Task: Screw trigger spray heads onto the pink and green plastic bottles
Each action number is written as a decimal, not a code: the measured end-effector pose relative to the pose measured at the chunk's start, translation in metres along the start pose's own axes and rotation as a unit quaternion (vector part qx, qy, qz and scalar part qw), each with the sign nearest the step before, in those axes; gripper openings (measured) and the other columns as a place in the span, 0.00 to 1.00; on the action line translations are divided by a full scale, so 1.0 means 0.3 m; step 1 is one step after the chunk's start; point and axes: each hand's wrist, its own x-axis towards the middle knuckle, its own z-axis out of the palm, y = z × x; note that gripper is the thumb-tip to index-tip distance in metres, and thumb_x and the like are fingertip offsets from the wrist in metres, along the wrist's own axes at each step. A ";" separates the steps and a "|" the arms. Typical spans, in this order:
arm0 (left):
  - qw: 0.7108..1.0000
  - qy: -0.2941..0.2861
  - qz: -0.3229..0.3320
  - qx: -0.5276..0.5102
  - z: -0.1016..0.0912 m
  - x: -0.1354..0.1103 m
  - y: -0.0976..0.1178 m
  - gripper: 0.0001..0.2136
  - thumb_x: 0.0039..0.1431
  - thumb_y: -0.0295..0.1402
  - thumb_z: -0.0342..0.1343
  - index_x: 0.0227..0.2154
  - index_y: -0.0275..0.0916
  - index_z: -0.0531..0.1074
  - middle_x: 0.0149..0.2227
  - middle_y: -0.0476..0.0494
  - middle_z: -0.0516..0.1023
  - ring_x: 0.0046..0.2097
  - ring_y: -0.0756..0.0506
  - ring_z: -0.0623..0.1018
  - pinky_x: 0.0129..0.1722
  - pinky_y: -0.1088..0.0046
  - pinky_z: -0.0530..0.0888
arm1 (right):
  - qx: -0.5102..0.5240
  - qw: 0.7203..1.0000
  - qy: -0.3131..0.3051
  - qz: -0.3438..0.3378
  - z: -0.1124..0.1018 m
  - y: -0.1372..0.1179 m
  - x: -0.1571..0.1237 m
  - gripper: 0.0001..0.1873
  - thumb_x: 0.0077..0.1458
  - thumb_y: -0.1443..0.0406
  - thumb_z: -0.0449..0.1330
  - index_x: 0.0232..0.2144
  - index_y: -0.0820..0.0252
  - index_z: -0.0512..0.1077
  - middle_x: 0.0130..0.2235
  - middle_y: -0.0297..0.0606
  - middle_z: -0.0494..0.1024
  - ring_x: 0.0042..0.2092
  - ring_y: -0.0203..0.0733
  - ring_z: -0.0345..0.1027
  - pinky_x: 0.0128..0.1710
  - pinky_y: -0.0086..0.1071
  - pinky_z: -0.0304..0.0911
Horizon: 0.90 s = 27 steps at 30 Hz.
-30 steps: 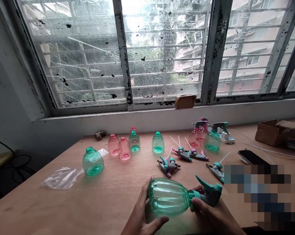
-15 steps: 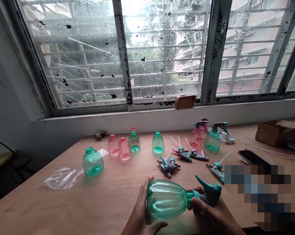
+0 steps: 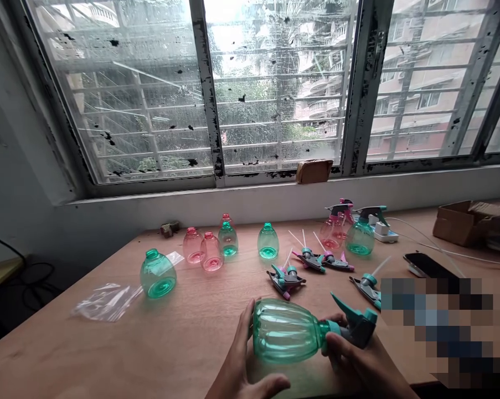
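Note:
A clear green spray bottle [image 3: 286, 331] lies sideways between my hands, just above the table's near edge. Its base faces left, and a grey and teal trigger sprayer [image 3: 360, 327] sits on its neck at the right. My left hand [image 3: 242, 352] cups the base, fingers behind it and thumb held away in front. At the neck, my right hand [image 3: 351, 354] pinches the teal collar between thumb and fingers; part of those fingers is hidden. Beyond the bottle lie loose trigger sprayers [image 3: 287, 281], with more sprayer heads [image 3: 322, 260] behind and another sprayer [image 3: 366, 287] to the right.
Headless green bottles [image 3: 158, 274] and pink bottles [image 3: 212, 254] stand to the left and at the back. A plastic bag [image 3: 106, 302] lies far left. Fitted spray bottles [image 3: 360, 239], a power strip [image 3: 385, 235], a phone [image 3: 430, 267] and a cardboard box [image 3: 461, 224] occupy the right side.
The bottle has shifted slightly right and tilted, its base end a little higher, and the highlights on its ribs differ. My left thumb has moved slightly right. My right hand keeps its hold on the collar.

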 end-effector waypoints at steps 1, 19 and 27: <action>1.000 -0.005 -0.005 -0.015 -0.003 -0.001 0.002 0.51 0.51 0.50 0.66 0.70 0.42 0.40 0.73 0.35 0.48 0.72 0.33 0.48 0.70 0.55 0.45 | 0.000 1.000 -0.001 0.001 0.000 0.001 0.000 0.21 0.46 0.52 0.72 0.34 0.62 0.78 0.22 0.36 0.80 0.20 0.37 0.68 0.22 0.30 0.59; 0.996 -0.020 -0.030 -0.077 0.008 0.009 0.054 0.36 0.61 0.46 0.59 0.67 0.47 0.49 0.68 0.36 0.60 0.65 0.32 0.67 0.64 0.56 0.64 | -0.007 1.000 0.018 0.004 0.005 -0.001 -0.001 0.23 0.44 0.50 0.73 0.34 0.61 0.76 0.21 0.36 0.80 0.19 0.39 0.68 0.20 0.30 0.60; 1.000 0.001 -0.015 -0.013 0.001 -0.004 -0.010 0.45 0.56 0.44 0.64 0.69 0.46 0.42 0.71 0.36 0.52 0.69 0.32 0.58 0.68 0.53 0.54 | -0.001 1.000 0.011 -0.005 0.005 -0.004 0.000 0.21 0.45 0.51 0.73 0.33 0.62 0.77 0.21 0.35 0.80 0.20 0.38 0.68 0.21 0.30 0.60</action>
